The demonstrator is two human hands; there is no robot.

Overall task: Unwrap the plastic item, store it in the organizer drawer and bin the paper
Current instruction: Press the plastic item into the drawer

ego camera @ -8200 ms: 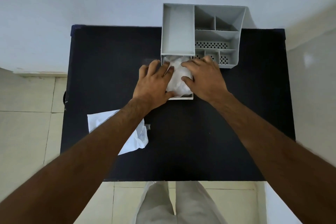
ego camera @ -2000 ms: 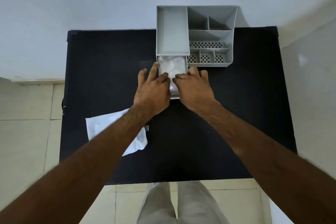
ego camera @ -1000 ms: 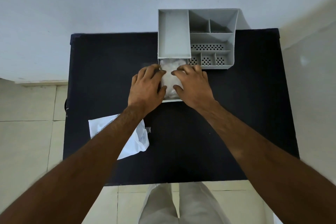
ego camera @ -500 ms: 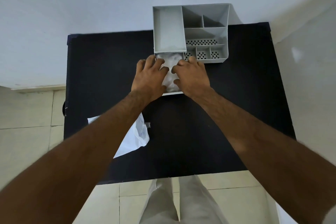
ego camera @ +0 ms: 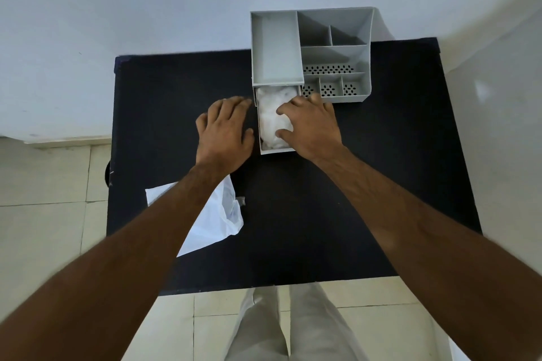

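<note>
A grey desk organizer (ego camera: 275, 47) stands at the back of the black table (ego camera: 366, 184). Its drawer (ego camera: 277, 150) is pulled out toward me. Crumpled white plastic (ego camera: 271, 114) fills the drawer. My right hand (ego camera: 312, 129) lies over the drawer's right side, with fingers and thumb pressed on the plastic. Left of the drawer, my left hand (ego camera: 224, 133) hovers over the bare tabletop with fingers spread, touching nothing. White paper (ego camera: 217, 220) lies flat near the table's front left, partly under my left forearm.
The organizer has several open compartments at the right, some with perforated floors (ego camera: 328, 69). A white wall rises behind the table. Tiled floor (ego camera: 44, 214) lies to the left and in front, and my trouser legs (ego camera: 293, 325) stand at the table's front edge.
My left hand has come off the plastic and moved left of the drawer. My right hand stays on the plastic in the drawer.
</note>
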